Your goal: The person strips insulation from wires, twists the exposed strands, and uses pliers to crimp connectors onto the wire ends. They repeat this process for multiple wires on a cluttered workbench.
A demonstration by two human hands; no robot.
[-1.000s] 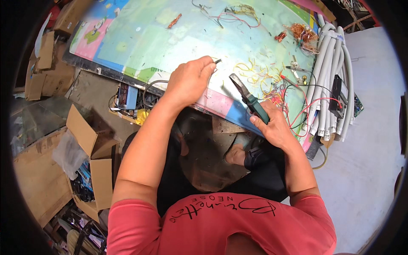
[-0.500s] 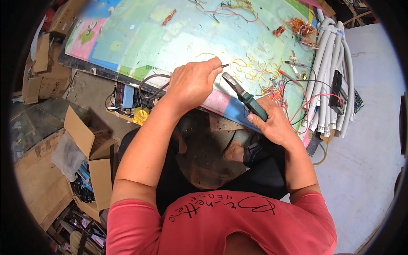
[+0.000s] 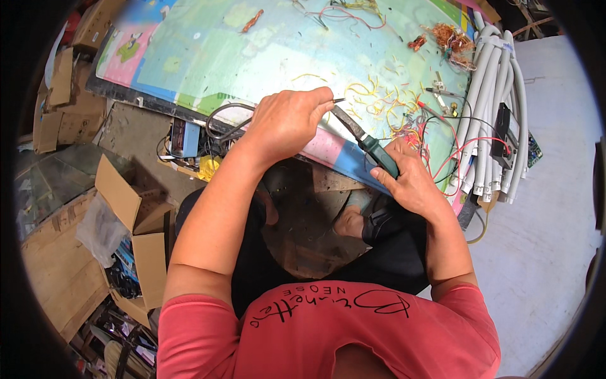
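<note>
The left hand [image 3: 287, 120] is closed in a pinch, and its fingertips hold a short piece of wire [image 3: 338, 100] whose dark end sticks out to the right, just above the near edge of the tabletop [image 3: 265, 50]. The right hand [image 3: 409, 180] is wrapped firmly around the green handle of the pliers [image 3: 363, 139]. The tool's long axis runs from this grip up and to the left, so the dark nose points straight at the wire end. The nose tip lies just beside the left fingertips; I cannot tell if it touches the wire. Yellow wire scraps [image 3: 379, 101] lie behind, and grey tubes [image 3: 489, 114] are at the right.
</note>
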